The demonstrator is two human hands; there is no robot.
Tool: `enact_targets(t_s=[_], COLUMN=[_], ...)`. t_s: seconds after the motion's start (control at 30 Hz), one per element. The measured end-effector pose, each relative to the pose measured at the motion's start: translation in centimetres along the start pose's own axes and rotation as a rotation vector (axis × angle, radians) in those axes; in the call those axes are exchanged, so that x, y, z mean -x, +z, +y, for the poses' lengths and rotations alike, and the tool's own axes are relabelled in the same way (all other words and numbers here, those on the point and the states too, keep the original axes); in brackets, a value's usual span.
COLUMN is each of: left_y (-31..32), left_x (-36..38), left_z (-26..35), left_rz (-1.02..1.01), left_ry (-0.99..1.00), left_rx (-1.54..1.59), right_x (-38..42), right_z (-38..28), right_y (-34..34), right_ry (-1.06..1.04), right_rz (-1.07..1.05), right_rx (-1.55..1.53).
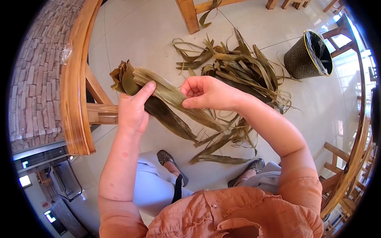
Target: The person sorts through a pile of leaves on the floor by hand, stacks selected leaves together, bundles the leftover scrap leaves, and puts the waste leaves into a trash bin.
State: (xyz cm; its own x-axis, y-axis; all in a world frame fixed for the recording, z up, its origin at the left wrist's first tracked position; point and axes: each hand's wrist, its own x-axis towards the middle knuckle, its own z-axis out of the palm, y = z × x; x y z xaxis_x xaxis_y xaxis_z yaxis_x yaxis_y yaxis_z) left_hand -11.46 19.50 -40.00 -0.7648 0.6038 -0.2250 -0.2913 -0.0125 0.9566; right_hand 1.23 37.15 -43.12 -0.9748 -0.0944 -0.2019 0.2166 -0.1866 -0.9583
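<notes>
**A fistful of leaves, gripped at one end and steadied near the middle**

The left hand was clamped around a bundle of dry leaves, its thumb pressed across the top, I supposed to stop the stack from sliding or fanning out. One long, paler leaf slanted from that grip past the right hand, whose fingers were curled and whose thumb reached the leaf's edge. Whether they pinched it or merely brushed it, I couldn't tell. A darker leaf hung underneath.

Beyond the hands, a loose heap of leaves and strips sprawled on the pale floor, probably there to be within reach. A lined bucket stood near it, handy too, by the look of things.

The left fingers were mostly hidden behind the bundle, so I couldn't count its leaves. The right forearm covered part of the heap, the bucket's inside was murky, and the wooden furniture ran out of sight.
</notes>
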Motion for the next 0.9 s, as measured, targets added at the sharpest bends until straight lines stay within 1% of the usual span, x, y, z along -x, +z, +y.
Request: enact_targets(t_s=[0.07, 0.17, 0.27, 0.37, 0.47, 0.57, 0.6, 0.67, 0.77, 0.8, 0.87, 0.9], left_y=[0.5, 0.3, 0.9, 0.2, 0.1, 0.2, 0.0, -1.0, -3.0, -3.4, -3.1, -2.8], left_x=[0.2, 0.1, 0.1, -0.2, -0.3, -0.2, -0.3, -0.6, -1.3, -1.3, -1.4, -1.2], left_z=[0.5, 0.2, 0.5, 0.9, 0.9, 0.8, 1.0, 1.9, 2.6, 2.6, 2.5, 2.4], left_rz=[-0.007, -0.019, 0.085, 0.118, 0.109, 0.201, 0.191, 0.159, 0.183, 0.179, 0.2, 0.195], left_ry=[-0.012, -0.017, 0.026, 0.081, 0.096, 0.08, 0.096, 0.111, 0.159, 0.177, 0.154, 0.138], left_rx=[0.003, -0.012, 0.035, 0.031, 0.026, 0.014, 0.004, -0.009, -0.024, -0.034, -0.016, -0.021], right_x=[-0.1, -0.3, 0.4, 0.7, 1.2, 1.9, 2.1, 2.9, 5.1, 6.1, 7.8, 8.1], right_z=[1.1, 1.9, 0.9, 1.9, 2.3, 1.8, 2.4, 4.7, 8.4, 10.9, 16.1, 16.6], right_y=[-0.1, 0.1, 0.0, 0.1, -0.3, -0.7, -1.1, -1.8, -1.9, -1.7, -1.1, -1.4], right_ry=[-0.034, -0.01, 0.13, 0.073, 0.042, 0.109, 0.089, 0.07, 0.333, 0.363, 0.405, 0.384], right_rz=[0.003, -0.013, -0.11, -0.08, -0.031, -0.073, -0.101, -0.148, -0.35, -0.397, -0.503, -0.377], right_rx=[0.055, -0.105, -0.056, 0.112, 0.249, 0.315, 0.385, 0.518, 0.494, 0.601, 0.813, 0.948])
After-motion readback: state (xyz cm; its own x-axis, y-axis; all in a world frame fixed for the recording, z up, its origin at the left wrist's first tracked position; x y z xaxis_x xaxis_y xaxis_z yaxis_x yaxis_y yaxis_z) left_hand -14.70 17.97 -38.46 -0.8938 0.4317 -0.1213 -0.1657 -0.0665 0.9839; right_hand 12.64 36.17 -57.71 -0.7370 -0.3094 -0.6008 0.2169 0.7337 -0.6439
